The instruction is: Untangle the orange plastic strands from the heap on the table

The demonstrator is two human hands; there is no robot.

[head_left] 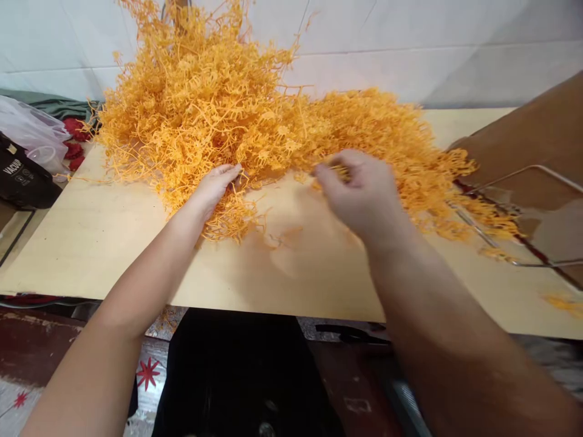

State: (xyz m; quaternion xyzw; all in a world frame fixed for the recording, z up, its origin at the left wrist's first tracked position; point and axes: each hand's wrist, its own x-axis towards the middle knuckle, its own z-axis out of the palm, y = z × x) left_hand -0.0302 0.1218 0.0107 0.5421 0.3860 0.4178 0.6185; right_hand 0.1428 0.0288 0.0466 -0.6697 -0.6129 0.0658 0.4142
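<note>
A big tangled heap of orange branching strands (pixel 218 103), with small flower-like shapes among them, lies against the wall. My left hand (pixel 216 185) is at the front of the heap, thumb and fingertips closed on some orange strands; part of the hand's lower side is hidden by them. My right hand (pixel 364 194) is over the table, in front of the heap's lower right part. Its fingers are curled and blurred by motion, and thin yellow-orange strands show within them.
Loose orange bits lie on the pale table (pixel 291 279). On the right stand a brown cardboard box (pixel 537 139) and a bent metal wire frame (pixel 537 264). A black bag (pixel 22 173) and a clear plastic bag (pixel 36 127) are at left. Red star-shaped pieces (pixel 148 373) lie below.
</note>
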